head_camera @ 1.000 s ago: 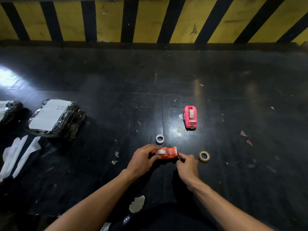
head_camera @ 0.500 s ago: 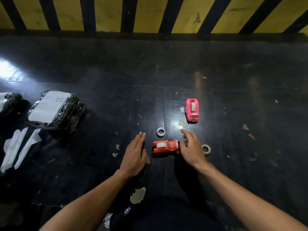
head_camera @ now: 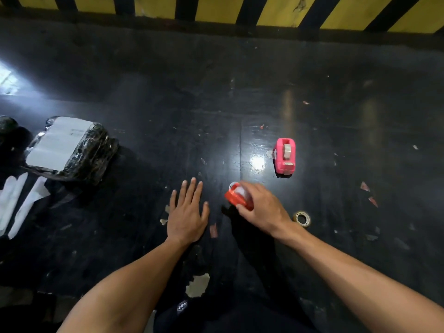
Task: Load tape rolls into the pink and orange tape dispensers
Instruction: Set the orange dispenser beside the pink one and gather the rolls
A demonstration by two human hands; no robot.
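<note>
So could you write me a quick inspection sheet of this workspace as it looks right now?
Surface: dark glossy floor, scuffed, with glare spots.
Job's things: pink dispenser standing apart, a roll inside; orange dispenser in the right hand's grasp, white roll showing; loose tape roll lying flat by the right wrist.
Clutter: black wrapped parcel with a white label, white strips, paper scraps.
Hands: left hand open, fingers spread, holding nothing; right hand closed on the orange dispenser.
Cables: nothing seen.
Surroundings: yellow-and-black striped wall.
</note>
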